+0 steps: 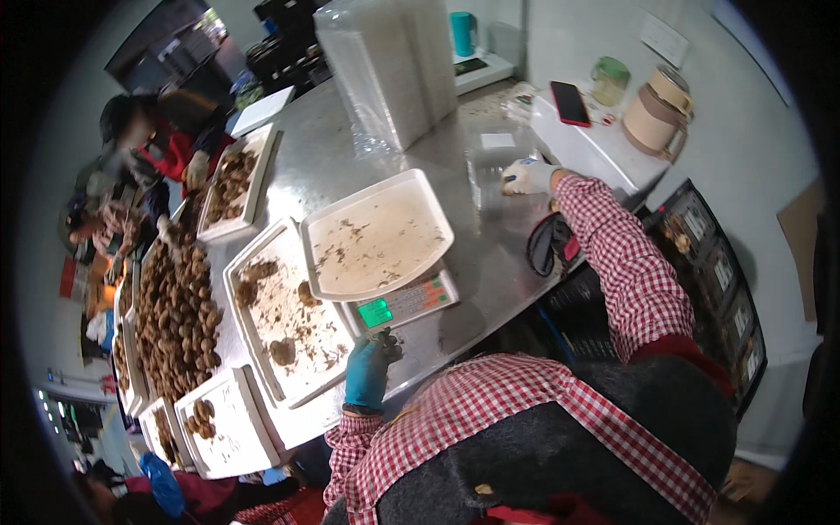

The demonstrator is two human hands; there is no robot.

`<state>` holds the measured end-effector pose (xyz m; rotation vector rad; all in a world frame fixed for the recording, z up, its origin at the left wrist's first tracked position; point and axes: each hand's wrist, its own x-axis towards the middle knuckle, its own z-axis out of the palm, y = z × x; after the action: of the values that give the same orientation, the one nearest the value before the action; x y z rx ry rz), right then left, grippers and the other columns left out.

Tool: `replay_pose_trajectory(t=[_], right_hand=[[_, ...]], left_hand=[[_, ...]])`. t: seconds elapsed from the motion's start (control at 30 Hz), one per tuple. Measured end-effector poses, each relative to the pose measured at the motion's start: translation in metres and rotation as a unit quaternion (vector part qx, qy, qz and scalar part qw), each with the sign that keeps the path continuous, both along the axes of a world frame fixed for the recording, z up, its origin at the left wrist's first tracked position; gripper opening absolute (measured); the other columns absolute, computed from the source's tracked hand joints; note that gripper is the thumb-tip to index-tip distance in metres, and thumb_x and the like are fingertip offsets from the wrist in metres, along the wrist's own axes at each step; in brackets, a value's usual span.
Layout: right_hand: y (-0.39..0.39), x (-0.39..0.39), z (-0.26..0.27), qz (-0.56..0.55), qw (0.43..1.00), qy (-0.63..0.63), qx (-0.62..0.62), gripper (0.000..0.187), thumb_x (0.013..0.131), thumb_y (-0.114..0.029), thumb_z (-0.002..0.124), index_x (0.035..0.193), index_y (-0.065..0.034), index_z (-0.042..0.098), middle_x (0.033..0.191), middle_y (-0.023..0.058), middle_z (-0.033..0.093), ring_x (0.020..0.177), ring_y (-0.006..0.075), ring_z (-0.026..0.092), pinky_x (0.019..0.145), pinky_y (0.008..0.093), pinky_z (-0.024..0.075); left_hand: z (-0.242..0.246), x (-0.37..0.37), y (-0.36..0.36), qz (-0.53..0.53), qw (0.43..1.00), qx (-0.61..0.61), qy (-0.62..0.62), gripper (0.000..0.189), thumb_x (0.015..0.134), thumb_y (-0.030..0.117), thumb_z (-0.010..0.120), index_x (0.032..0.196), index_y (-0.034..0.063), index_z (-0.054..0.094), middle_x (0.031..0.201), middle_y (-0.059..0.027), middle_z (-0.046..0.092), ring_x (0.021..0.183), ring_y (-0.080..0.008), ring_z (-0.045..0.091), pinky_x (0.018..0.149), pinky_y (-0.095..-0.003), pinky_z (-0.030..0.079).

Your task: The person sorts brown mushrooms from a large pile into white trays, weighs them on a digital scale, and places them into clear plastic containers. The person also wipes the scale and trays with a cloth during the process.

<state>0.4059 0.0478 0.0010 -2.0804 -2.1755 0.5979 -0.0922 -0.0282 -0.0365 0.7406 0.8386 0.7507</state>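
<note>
My left hand (369, 373), in a teal glove with dark, soiled fingertips, is bent beside the front edge of a digital scale (410, 305). Whether something small is in its fingers I cannot tell. A shallow white plastic tray (380, 230), strewn with brown crumbs, sits tilted in view on the scale, whose display glows green. My right hand (528, 177), in a white glove, reaches far right and grips the side of a clear plastic container (489, 187) on the metal table (453, 170). Left of the scale, a white foam box (308, 341) holds a few brown mushrooms (283, 352) and scraps.
A plastic-wrapped stack of containers (394, 72) stands at the back. On a white foam box (590, 138) lie a phone (569, 104) and a vacuum jug (656, 118). A dark pouch (550, 243) rests near the table edge. Mushrooms are heaped (177, 315) at left, where co-workers (164, 138) work.
</note>
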Motion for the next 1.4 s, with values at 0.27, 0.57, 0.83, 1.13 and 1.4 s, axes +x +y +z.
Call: replay_pose_trajectory(t=[0.27,0.57,0.83,1.13,1.4], right_hand=[[0.023,0.015,-0.005,-0.005,0.989,0.139,-0.046,0.035,0.085,-0.032,0.064,0.108,-0.0068,0.067,0.097,0.0167,0.069,0.091,0.0328,0.066,0.082,0.04,0.0504],[0.005,0.032,-0.016,-0.051,0.993,0.11,-0.008,0.027,0.085,-0.019,0.06,0.108,-0.0046,0.064,0.092,0.018,0.068,0.081,0.0302,0.065,0.073,0.0381,0.0504],[-0.007,-0.013,0.006,-0.108,0.962,-0.034,0.249,0.017,0.088,-0.017,0.057,0.093,-0.0037,0.065,0.09,0.0179,0.067,0.084,0.0341,0.064,0.075,0.0416,0.049],[-0.005,-0.062,0.055,-0.12,0.87,-0.083,0.471,0.016,0.084,-0.012,0.059,0.097,-0.0022,0.06,0.092,0.0175,0.064,0.087,0.0357,0.061,0.078,0.0431,0.048],[-0.022,-0.233,0.033,0.198,0.879,-0.042,0.433,0.021,0.075,-0.011,0.061,0.095,-0.007,0.062,0.103,0.0127,0.061,0.097,0.0325,0.057,0.083,0.0451,0.0459]], left_hand=[[-0.015,-0.024,-0.002,0.054,0.998,-0.037,-0.003,0.026,0.098,0.023,0.052,0.113,0.0038,0.061,0.104,-0.0109,0.067,0.089,-0.021,0.062,0.076,-0.0341,0.047],[-0.02,0.001,0.023,0.028,0.997,-0.061,-0.027,0.023,0.097,0.017,0.055,0.111,-0.0003,0.06,0.09,-0.0086,0.064,0.076,-0.0207,0.061,0.072,-0.0344,0.052],[-0.021,0.009,0.028,0.007,0.997,-0.064,-0.043,0.02,0.097,0.016,0.056,0.108,0.0008,0.062,0.087,-0.0078,0.064,0.074,-0.0205,0.062,0.07,-0.0338,0.052],[-0.025,-0.011,0.017,0.01,0.996,-0.082,-0.043,0.022,0.096,0.016,0.055,0.11,0.0005,0.062,0.091,-0.0087,0.066,0.079,-0.0197,0.063,0.072,-0.0333,0.052],[-0.024,-0.041,0.014,0.048,0.996,-0.054,-0.044,0.024,0.097,0.016,0.054,0.114,-0.0003,0.061,0.095,-0.0091,0.066,0.082,-0.0203,0.064,0.076,-0.033,0.052]])
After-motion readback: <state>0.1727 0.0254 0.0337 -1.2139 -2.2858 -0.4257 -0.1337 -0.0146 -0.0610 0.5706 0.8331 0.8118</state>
